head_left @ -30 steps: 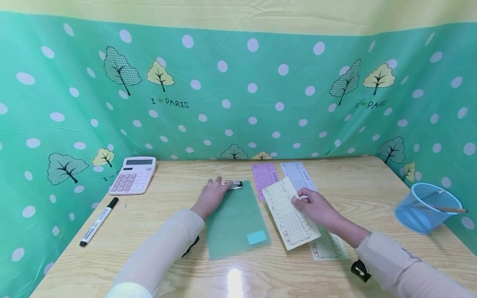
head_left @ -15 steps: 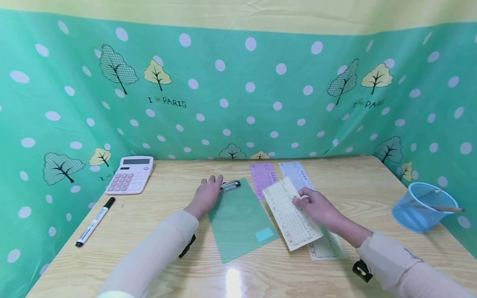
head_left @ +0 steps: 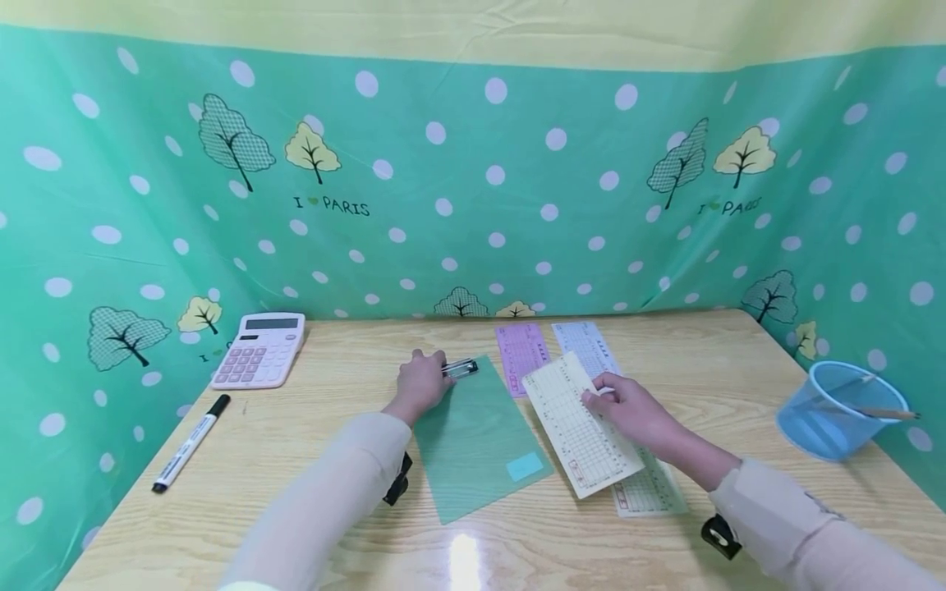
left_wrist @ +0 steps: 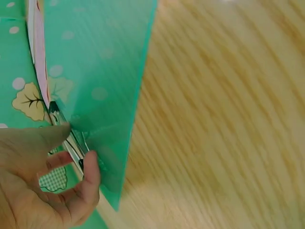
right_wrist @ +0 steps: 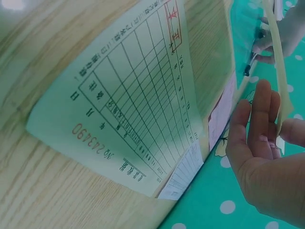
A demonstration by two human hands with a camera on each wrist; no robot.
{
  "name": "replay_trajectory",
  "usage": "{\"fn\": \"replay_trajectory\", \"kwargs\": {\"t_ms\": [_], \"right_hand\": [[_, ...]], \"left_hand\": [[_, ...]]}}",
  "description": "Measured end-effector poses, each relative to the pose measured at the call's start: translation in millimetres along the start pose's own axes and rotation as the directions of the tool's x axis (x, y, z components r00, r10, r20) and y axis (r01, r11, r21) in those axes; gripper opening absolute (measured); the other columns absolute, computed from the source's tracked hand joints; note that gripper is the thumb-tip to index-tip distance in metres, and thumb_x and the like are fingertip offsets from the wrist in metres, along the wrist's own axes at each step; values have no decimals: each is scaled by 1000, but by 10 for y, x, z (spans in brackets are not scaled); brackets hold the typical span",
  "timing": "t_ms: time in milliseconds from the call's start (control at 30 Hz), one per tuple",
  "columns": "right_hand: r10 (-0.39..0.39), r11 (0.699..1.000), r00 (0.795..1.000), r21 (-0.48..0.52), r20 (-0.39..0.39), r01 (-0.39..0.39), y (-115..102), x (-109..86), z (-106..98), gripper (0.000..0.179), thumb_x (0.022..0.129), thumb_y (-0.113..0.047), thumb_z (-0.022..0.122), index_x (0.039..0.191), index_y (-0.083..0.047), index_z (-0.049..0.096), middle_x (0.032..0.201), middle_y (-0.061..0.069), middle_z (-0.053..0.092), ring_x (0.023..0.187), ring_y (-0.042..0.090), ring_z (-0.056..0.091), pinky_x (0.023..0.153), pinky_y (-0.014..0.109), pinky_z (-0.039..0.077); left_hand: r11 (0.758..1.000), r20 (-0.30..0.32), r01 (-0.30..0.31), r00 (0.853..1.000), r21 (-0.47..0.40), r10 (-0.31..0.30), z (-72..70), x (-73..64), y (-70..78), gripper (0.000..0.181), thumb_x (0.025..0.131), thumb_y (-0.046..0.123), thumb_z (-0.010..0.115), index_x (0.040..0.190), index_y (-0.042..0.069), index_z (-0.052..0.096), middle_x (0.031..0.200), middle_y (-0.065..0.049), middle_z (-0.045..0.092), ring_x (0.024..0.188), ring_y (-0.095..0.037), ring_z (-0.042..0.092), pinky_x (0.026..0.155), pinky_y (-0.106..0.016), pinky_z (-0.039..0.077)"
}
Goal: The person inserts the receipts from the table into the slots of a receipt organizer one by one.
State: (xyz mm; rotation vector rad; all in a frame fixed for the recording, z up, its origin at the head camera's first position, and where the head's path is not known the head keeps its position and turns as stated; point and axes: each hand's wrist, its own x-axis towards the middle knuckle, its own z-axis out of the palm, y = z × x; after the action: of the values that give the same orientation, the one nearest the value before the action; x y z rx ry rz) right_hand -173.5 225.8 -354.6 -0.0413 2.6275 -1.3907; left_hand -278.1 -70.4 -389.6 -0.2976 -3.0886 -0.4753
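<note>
A translucent green clipboard with a light-blue label lies in the middle of the table. At its top is a metal clip; my left hand grips this clip, thumb and fingers around it in the left wrist view. My right hand pinches a pale yellow receipt form by its right edge, raised and tilted above the table. In the right wrist view the form appears edge-on. Beneath it lies a pale green receipt form, partly hidden in the head view.
Behind the right hand lie a purple form and a bluish-white form. On the left are a pink calculator and a capped marker. A blue mesh pen cup with a pencil stands right. Polka-dot cloth borders the table.
The clipboard has turned, its lower end swinging right towards the forms. My left hand shifted slightly left along the clip. My right hand and the yellow form stay nearly still.
</note>
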Motion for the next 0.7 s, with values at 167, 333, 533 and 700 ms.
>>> {"fn": "replay_trajectory", "kwargs": {"t_ms": [167,333,533,700], "right_hand": [[-7,1000,1000,19,3,7,-14,-13,22,21,106,-20,55,110,1,56,82,8,60,70,20,54,62,32,44],[-19,999,1000,26,10,19,-29,-33,38,16,105,-17,55,104,-1,54,75,5,55,67,19,50,59,30,40],[-21,1000,1000,22,12,20,-30,-32,52,16,105,-17,55,105,-1,55,77,5,56,68,19,50,60,30,40],[-37,999,999,41,37,35,-44,-37,61,15,106,-16,53,102,-2,54,73,4,52,64,17,45,56,28,36]], "left_hand": [[995,-47,-73,996,71,76,36,-11,16,21,98,18,69,108,-1,64,99,-24,61,84,-37,61,78,-50,54],[982,-78,-134,986,137,146,108,-21,-27,22,100,15,65,115,-1,65,105,-29,61,85,-43,62,70,-48,58],[972,-108,-179,974,152,197,169,-23,-118,18,99,12,66,113,1,66,105,-24,63,85,-41,62,69,-47,59],[957,-123,-229,960,179,252,184,-23,-156,13,99,12,64,107,2,66,103,-22,64,84,-40,62,68,-47,59]]}}
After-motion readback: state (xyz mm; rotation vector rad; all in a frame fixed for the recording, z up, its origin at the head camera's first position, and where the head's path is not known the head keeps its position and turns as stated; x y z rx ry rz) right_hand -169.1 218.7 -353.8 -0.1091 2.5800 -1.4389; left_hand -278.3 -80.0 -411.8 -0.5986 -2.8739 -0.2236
